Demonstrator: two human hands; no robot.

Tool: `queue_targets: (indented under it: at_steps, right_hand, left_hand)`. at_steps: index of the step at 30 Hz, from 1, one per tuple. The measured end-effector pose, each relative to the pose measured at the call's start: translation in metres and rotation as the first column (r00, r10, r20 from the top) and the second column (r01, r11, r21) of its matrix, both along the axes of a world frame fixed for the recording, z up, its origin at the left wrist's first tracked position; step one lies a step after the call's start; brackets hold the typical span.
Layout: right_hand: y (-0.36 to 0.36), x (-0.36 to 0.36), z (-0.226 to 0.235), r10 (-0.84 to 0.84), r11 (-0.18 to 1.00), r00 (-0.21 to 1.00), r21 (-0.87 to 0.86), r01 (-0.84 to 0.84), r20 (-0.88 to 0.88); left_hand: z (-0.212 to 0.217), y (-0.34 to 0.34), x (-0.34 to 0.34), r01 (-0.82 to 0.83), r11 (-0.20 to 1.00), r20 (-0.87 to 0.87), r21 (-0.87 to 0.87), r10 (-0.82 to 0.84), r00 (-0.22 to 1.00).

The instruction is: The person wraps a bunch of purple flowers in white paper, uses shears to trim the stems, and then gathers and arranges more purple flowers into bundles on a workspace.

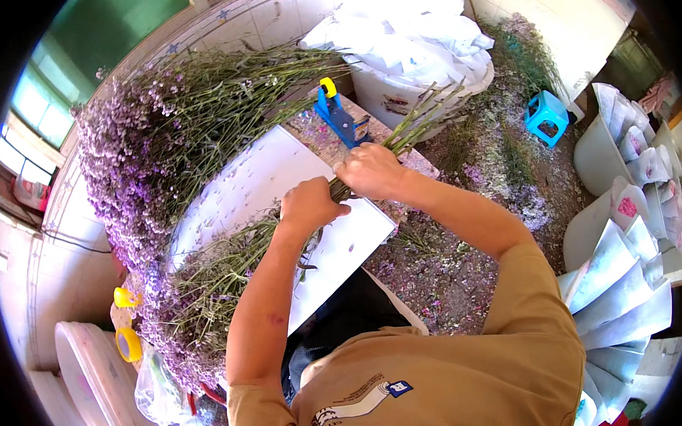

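Both fists are wrapped round a bunch of purple flowers (pixel 226 275) with long green stems. My left hand (pixel 309 204) grips the stems nearer the blossoms, thumb pointing right. Close beside it, my right hand (pixel 369 170) is closed on the stems farther along, and the bare stem ends stick out past it toward the upper right. The flower heads lie to the lower left, partly behind my left forearm. Beneath the bunch is a white sheet (pixel 346 247) sprinkled with petals. A blue tape dispenser (pixel 338 120) with a yellow roll stands just beyond my right hand.
A big heap of purple flowers (pixel 135 119) covers the table's far left. Behind the dispenser stands a white tub (pixel 397 96) stuffed with white wrapping. Petals litter the floor, where a blue stool (pixel 546 119) sits. Paper-wrapped bunches (pixel 618 277) fill containers at right. Yellow tape rolls (pixel 128 344) lie left.
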State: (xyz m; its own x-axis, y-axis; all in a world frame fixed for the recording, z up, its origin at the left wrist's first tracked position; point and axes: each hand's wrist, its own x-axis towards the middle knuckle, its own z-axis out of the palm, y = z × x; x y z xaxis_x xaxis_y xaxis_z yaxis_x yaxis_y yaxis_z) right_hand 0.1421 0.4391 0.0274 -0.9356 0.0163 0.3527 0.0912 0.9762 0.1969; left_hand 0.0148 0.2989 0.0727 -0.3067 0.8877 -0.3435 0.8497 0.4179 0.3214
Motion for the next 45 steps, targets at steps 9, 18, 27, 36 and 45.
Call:
queue_targets:
  at_steps: [9,18,27,36,45]
  right_hand:
    - [-0.035,0.083,0.030,-0.350,0.508,0.815,-0.824,-0.250,-0.463]
    - [0.038,0.066,0.007,-0.586,-0.470,0.602,-0.378,-0.798,-0.543]
    - [0.022,0.031,0.070,-0.605,-0.391,0.540,-0.372,-0.842,-0.586]
    - [0.086,0.059,0.015,-0.885,-0.176,0.404,-0.637,-0.751,-0.232]
    - [0.145,0.079,-0.028,-0.670,-0.376,0.629,-0.551,-0.745,-0.395]
  left_hand:
    - [-0.022,-0.002,-0.006,-0.058,0.981,-0.040,0.183,0.066,0.997]
    - [-0.024,-0.007,0.000,0.062,0.991,0.099,0.119,-0.074,0.992]
    - [-0.005,-0.032,-0.020,0.105,0.965,0.121,0.240,-0.137,0.983]
    - [-0.053,-0.014,0.014,0.129,0.915,0.057,0.382,-0.163,0.985]
    - [0.059,-0.251,-0.054,-0.078,0.482,0.210,0.873,-0.226,0.951]
